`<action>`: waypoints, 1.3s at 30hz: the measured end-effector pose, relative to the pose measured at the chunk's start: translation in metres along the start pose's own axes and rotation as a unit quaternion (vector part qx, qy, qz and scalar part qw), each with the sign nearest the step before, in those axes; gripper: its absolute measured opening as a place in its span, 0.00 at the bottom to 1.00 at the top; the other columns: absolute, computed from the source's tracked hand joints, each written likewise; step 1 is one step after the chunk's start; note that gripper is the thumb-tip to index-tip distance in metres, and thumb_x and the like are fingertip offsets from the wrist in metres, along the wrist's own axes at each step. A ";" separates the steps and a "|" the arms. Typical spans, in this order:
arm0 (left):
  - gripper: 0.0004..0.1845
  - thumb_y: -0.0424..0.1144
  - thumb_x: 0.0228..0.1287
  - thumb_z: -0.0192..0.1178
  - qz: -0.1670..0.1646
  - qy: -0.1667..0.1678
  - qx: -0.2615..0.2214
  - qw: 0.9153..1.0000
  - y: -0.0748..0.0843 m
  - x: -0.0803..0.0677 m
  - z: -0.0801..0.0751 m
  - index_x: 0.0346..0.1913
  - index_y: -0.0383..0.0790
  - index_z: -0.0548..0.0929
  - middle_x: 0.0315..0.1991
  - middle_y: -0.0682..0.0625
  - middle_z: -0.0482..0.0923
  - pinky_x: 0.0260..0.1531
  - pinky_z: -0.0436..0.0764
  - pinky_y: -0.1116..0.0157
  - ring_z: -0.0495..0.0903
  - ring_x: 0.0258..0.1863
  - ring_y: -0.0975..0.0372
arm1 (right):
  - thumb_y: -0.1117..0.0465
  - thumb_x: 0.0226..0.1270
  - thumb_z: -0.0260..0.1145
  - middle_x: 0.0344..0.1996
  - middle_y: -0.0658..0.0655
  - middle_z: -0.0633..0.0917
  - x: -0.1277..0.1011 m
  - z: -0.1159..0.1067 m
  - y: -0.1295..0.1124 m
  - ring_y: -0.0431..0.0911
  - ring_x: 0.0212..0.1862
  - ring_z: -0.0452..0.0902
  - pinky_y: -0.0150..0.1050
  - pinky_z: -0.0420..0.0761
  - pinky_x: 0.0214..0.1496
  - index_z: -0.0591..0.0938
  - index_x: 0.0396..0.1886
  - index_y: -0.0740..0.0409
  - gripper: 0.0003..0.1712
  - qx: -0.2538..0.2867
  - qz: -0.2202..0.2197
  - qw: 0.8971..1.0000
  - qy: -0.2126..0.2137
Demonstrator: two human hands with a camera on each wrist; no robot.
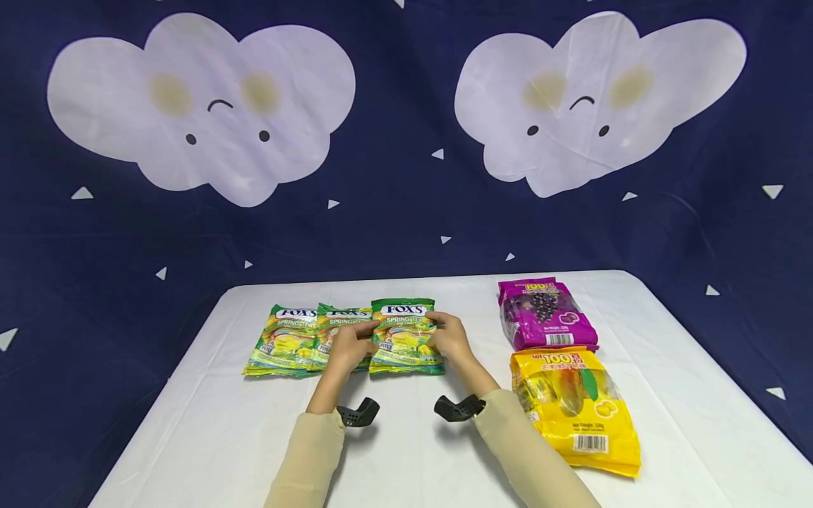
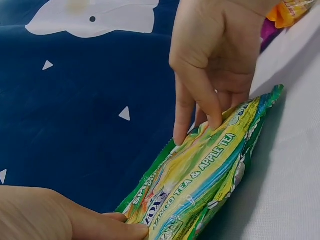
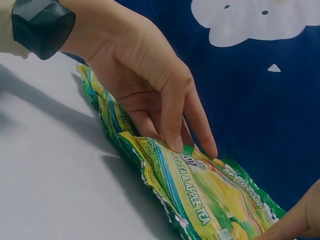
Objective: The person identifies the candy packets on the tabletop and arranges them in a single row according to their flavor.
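A green Fox's candy bag (image 1: pixel 404 347), marked Spring Tea, is held between both hands at the right end of a row of three alike. My left hand (image 1: pixel 348 348) grips its left edge, thumb and fingers on the wrapper. On the opposite edge, the right hand (image 1: pixel 451 339) pinches the bag near its upper right side. The middle green bag (image 1: pixel 325 330) lies partly behind the left hand and overlaps the leftmost bag (image 1: pixel 279 346). In the right wrist view, the left hand's fingertips (image 3: pixel 176 145) press on the held bag's edge.
A purple candy bag (image 1: pixel 545 314) with grapes pictured lies at the right, and a yellow mango candy bag (image 1: pixel 574 409) lies in front of it, beside the right forearm. White cloth covers the table (image 1: pixel 394 458). Behind hangs a dark blue backdrop (image 1: pixel 400 233) with clouds.
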State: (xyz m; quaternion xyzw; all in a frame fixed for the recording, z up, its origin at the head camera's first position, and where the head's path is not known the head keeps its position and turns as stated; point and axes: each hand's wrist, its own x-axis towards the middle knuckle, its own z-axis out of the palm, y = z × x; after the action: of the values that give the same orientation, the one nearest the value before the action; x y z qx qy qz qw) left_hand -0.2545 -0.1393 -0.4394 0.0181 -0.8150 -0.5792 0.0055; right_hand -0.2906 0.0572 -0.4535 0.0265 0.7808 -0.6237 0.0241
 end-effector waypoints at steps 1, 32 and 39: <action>0.26 0.19 0.53 0.60 0.004 0.001 0.006 1.000 0.000 0.000 0.001 0.59 0.32 0.79 0.54 0.34 0.77 0.35 0.83 0.62 0.77 0.52 0.45 | 0.84 0.40 0.55 0.55 0.67 0.76 0.000 0.000 -0.001 0.54 0.46 0.69 0.34 0.72 0.30 0.77 0.60 0.68 0.39 -0.013 -0.004 1.000 -0.001; 0.27 0.16 0.45 0.56 0.088 0.051 0.180 0.978 0.013 -0.003 0.011 0.52 0.32 0.84 0.39 0.37 0.82 0.20 0.63 0.66 0.70 0.24 0.57 | 0.77 0.49 0.61 0.62 0.71 0.69 -0.016 -0.016 -0.027 0.60 0.57 0.70 0.52 0.74 0.56 0.76 0.61 0.66 0.34 -0.164 -0.025 0.984 -0.068; 0.23 0.21 0.56 0.64 0.142 0.004 0.039 0.989 0.023 -0.003 0.029 0.56 0.37 0.82 0.53 0.35 0.76 0.38 0.82 0.58 0.80 0.46 0.47 | 0.73 0.58 0.63 0.63 0.71 0.69 -0.032 -0.050 -0.047 0.65 0.60 0.70 0.56 0.74 0.57 0.71 0.64 0.69 0.31 -0.144 -0.073 0.979 -0.123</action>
State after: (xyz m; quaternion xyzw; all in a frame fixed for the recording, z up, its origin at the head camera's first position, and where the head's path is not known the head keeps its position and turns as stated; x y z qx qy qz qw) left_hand -0.2533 -0.1039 -0.4273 -0.0953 -0.8311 -0.5403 0.0907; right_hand -0.2624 0.0954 -0.3948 -0.1115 0.8534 -0.5033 0.0776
